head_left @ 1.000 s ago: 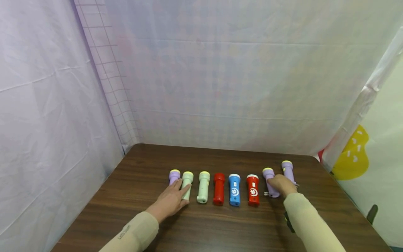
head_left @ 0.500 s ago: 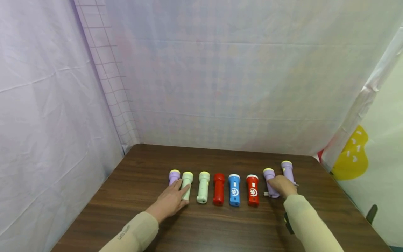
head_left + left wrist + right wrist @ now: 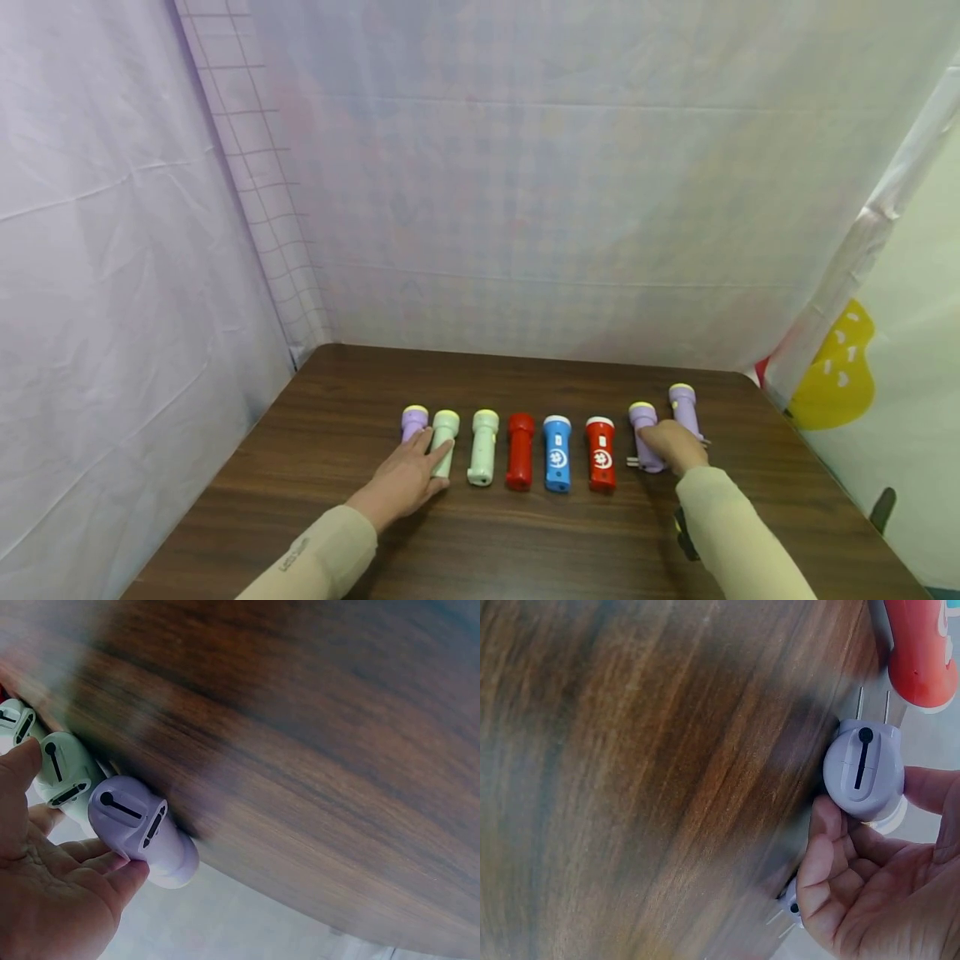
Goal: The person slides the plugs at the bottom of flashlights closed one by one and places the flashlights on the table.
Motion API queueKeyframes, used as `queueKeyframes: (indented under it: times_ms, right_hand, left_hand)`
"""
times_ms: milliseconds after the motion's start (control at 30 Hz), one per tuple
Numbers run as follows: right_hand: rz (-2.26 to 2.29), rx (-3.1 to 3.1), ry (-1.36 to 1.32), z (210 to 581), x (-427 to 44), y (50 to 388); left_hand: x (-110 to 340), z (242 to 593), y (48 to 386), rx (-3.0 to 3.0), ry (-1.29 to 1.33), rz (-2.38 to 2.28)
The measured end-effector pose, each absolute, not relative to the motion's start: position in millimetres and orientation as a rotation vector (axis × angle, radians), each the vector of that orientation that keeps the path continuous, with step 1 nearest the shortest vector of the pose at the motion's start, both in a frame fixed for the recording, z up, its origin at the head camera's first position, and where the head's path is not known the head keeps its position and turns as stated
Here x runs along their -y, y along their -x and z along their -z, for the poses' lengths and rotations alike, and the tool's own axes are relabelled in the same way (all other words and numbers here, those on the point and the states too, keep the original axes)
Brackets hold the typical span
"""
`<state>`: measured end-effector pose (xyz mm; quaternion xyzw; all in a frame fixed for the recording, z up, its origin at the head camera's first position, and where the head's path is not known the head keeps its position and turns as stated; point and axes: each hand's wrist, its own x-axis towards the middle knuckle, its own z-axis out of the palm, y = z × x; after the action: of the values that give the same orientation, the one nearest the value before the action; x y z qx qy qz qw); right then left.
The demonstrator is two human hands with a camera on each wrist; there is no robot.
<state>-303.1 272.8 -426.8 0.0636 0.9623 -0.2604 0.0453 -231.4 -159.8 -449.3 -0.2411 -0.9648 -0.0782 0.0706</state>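
My left hand lies with outstretched fingers over a purple flashlight and the pale green flashlight beside it. In the left wrist view its fingers touch the end of the purple flashlight, and the thumb is at the green one. At the right of the row, my right hand grips another purple flashlight between thumb and fingers. Two metal plug prongs stick out of that flashlight toward the left. A further purple flashlight lies just beyond my right hand.
Between my hands lie a second pale green flashlight, a plain red one, a blue one and a red one with a white print. The dark wooden table ends at a pale curtain.
My right hand has turned the gripped purple flashlight slightly, its yellow-rimmed head moving a little to the right. My left hand stays where it was.
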Motion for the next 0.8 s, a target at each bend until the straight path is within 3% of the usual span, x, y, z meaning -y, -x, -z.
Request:
queueKeyframes:
  times_ms: [800]
  right_hand:
    - [0.872, -3.003, -0.217, 431.0, -273.0, 301.7]
  left_hand:
    - [160.3, 450.8, 232.7, 2.850, 0.754, 0.232]
